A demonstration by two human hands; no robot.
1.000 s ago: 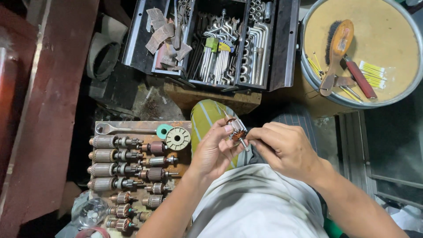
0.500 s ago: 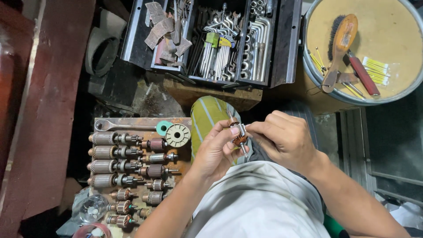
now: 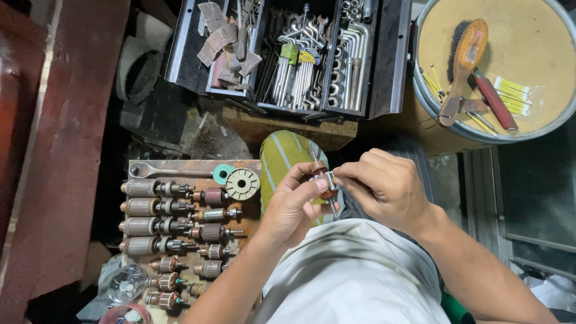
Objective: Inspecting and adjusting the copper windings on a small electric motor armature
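My left hand [image 3: 294,207] and my right hand [image 3: 384,187] meet over my lap, both gripping one small motor armature [image 3: 323,180] with a copper-coloured winding and a thin steel shaft. The left fingers pinch its body from the left. My right fingertips press on its right side. Most of the armature is hidden by my fingers. Behind it lies a green striped sandal [image 3: 288,156].
A wooden board [image 3: 180,168] at left carries rows of several armatures [image 3: 150,207], a spanner [image 3: 162,172] and a pale spool [image 3: 242,183]. An open black toolbox [image 3: 288,54] full of wrenches sits ahead. At top right, a round tray [image 3: 540,54] holds a brush [image 3: 465,60].
Both hands have stayed together on the armature, shifting slightly while my fingers turn or work it. The view has moved a little; nothing was put down or picked up.
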